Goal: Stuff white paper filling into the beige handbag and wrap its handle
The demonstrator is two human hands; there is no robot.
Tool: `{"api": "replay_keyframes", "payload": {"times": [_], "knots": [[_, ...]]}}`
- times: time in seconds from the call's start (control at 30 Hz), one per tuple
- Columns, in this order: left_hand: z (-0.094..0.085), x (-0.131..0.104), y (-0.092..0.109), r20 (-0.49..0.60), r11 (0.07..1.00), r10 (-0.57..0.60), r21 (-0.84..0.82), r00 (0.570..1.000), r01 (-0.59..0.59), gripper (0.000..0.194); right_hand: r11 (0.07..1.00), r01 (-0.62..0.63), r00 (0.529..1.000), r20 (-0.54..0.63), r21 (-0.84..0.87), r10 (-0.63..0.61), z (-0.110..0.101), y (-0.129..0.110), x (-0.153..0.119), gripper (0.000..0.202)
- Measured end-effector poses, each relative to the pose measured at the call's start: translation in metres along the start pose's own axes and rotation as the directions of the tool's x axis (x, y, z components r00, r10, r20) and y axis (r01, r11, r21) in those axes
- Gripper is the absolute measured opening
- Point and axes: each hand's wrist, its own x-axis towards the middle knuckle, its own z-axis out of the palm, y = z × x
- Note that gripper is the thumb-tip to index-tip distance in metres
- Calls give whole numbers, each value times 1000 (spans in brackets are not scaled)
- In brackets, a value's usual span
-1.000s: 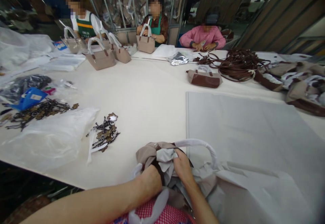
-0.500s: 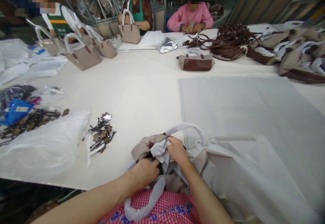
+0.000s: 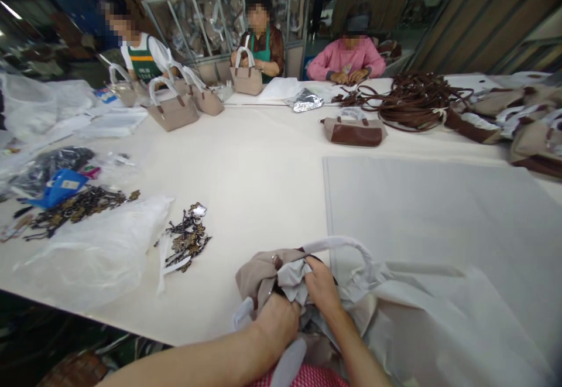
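Head view. Left hand (image 3: 276,322) and right hand (image 3: 322,287), side by side at the near table (image 3: 263,164) edge, both closed on grey paper (image 3: 293,273) at the mouth of a taupe bag (image 3: 257,270). The left fingertips are hidden in the folds; the bag's lower part is covered by both hands. A wrapped handle (image 3: 346,245) arches just beyond the right hand. Paper sheets (image 3: 439,223) lie right of it; charms (image 3: 187,237) lie left of the left hand, details indistinct.
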Motion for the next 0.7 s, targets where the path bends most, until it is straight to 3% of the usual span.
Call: {"api": "replay_keyframes", "payload": {"times": [0.1,0.17,0.23,0.3,0.37,0.43,0.53,0.63,0.7], "knots": [[2,-7,13,-155,990,-12,-139,988,-10,21,999,-36,997,-63,-39,34,-4,8,-9,37],[1,-5,19,-301,967,32,-231,953,-106,22,995,-71,991,-117,-70,62,-16,12,-16,38],[-5,0,26,-375,971,146,-125,916,-206,19,988,-99,981,-178,-122,76,-34,12,-24,37],[-15,7,33,-327,954,297,131,897,-268,15,971,-118,969,-238,-208,67,-52,8,-31,34],[-24,14,40,-276,908,390,272,878,-318,16,961,-117,958,-283,-250,43,-60,3,-38,36],[-26,17,43,-268,879,458,279,848,-387,17,977,-103,948,-317,-189,38,-55,2,-47,40],[-15,17,40,-244,817,576,198,780,-541,20,994,-113,946,-307,-14,103,-33,12,-63,38],[3,14,38,-270,741,667,144,695,-656,22,973,-200,961,-168,119,218,-14,30,-80,39],[13,11,41,-344,757,635,99,692,-646,26,960,-225,965,-99,165,243,-6,39,-88,43]]}}
